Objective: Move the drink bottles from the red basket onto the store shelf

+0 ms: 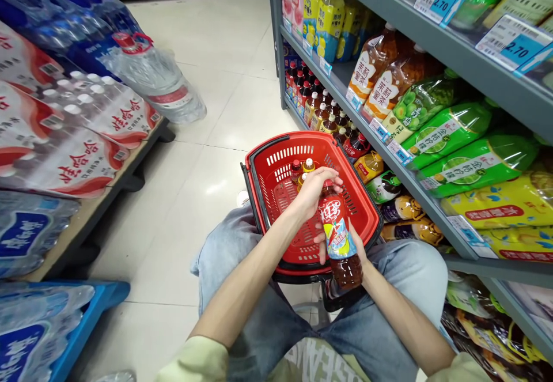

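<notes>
A bottle of dark brown tea (339, 232) with a red, blue and yellow lemon label is tilted over the near right part of a red shopping basket (276, 140). My right hand (356, 245) wraps round its lower body. At the top, the fingers of my left hand (317, 189) curl over the red cap, which they partly hide. Inside the basket, near its middle, stand a small red-capped bottle (296, 170) and a white-capped bottle (308, 166) with yellowish contents beside it. My left forearm partly covers this group.
Shelves of drink bottles (458, 134) rise close on my right, with price tags (440, 3) along their edges. On the left are shrink-wrapped water packs (82, 163) on a pallet and a large water jug (151, 76). The basket sits between my knees on the tiled floor (173, 226) side.
</notes>
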Tool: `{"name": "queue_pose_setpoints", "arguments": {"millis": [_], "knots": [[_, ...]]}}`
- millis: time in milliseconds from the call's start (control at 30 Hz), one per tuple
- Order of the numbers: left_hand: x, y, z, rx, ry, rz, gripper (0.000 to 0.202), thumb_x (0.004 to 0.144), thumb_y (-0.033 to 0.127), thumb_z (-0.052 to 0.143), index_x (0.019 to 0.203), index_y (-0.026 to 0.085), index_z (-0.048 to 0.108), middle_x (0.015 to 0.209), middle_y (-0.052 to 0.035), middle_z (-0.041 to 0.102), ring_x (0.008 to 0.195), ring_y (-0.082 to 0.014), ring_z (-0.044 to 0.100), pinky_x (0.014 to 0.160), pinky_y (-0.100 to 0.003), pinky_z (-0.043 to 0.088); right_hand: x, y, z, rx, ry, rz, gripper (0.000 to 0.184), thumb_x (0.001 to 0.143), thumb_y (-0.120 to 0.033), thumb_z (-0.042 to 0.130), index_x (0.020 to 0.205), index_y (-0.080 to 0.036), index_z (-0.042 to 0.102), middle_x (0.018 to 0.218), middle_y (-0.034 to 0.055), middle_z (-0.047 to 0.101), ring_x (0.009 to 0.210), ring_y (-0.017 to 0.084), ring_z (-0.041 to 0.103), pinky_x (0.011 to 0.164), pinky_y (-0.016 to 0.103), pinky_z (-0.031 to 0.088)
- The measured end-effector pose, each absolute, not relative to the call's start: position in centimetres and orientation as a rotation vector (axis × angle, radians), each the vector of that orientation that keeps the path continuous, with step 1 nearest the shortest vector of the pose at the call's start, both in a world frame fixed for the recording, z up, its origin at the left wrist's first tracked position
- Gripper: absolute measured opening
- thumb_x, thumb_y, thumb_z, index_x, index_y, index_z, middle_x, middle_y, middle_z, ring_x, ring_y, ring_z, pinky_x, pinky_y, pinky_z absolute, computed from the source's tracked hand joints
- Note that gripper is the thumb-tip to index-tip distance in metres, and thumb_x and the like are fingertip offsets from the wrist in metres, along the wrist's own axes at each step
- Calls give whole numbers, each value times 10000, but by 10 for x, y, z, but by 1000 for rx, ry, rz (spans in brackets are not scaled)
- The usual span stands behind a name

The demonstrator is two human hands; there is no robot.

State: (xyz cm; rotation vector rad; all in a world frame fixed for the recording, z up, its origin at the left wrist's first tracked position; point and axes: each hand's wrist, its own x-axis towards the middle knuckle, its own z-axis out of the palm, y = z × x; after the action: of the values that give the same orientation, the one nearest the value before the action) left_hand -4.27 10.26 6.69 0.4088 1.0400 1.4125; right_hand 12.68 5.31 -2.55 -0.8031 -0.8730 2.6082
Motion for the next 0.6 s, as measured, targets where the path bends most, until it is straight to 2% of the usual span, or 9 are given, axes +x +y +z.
{"name": "queue_pose_setpoints", "arguments": {"millis": [67, 133, 267, 367, 433, 533, 600], "knots": [[-42, 103, 68, 402, 1036, 1406, 82, 754, 149, 572, 821, 138, 618, 710, -42, 681, 556, -130, 614, 601, -265, 494, 128, 55, -29, -818, -875, 2621, 874, 804, -862, 314, 1165, -150, 672, 888, 159, 743, 634, 237, 662, 445, 257, 395], [-40, 103, 69, 409, 1040, 1402, 66, 747, 151, 568, 797, 144, 611, 666, -28, 657, 529, -120, 590, 581, -255, 481, 129, 56, -31, -865, -877, 2609, 885, 800, -864, 303, 1189, -163, 677, 902, 167, 746, 649, 242, 661, 459, 270, 405], [-38, 100, 74, 398, 977, 1443, 27, 738, 197, 576, 727, 174, 567, 479, 54, 475, 435, -97, 487, 508, -224, 436, 126, 57, -25, -914, -1004, 2503, 849, 781, -863, 385, 1236, -207, 672, 984, 165, 746, 809, 289, 691, 616, 378, 514], [-41, 97, 80, 389, 919, 1468, 66, 726, 248, 571, 764, 202, 544, 404, 101, 372, 351, -95, 363, 426, -228, 395, 121, 54, -21, -892, -1123, 2411, 901, 715, -901, 469, 1211, -179, 679, 1024, 175, 736, 910, 332, 694, 724, 454, 544], [-45, 97, 83, 493, 941, 1466, 110, 729, 285, 564, 806, 207, 554, 365, 113, 352, 317, -102, 313, 393, -237, 378, 117, 55, -25, -919, -1106, 2319, 895, 746, -903, 449, 1200, -164, 673, 1067, 180, 723, 970, 336, 691, 801, 477, 542], [-53, 97, 85, 632, 986, 1473, 167, 740, 318, 541, 854, 202, 575, 333, 118, 343, 297, -109, 289, 387, -246, 373, 110, 61, -30, -914, -1292, 2117, 837, 674, -785, 706, 1258, -193, 614, 1188, 153, 694, 1045, 311, 678, 930, 466, 511], [-58, 95, 86, 683, 1045, 1522, 188, 756, 336, 533, 865, 197, 597, 342, 111, 361, 298, -113, 306, 389, -241, 347, 102, 69, -23, -908, -1583, 1868, 844, 583, -614, 868, 1263, -201, 589, 1197, 129, 691, 1035, 295, 672, 953, 449, 502]]}}
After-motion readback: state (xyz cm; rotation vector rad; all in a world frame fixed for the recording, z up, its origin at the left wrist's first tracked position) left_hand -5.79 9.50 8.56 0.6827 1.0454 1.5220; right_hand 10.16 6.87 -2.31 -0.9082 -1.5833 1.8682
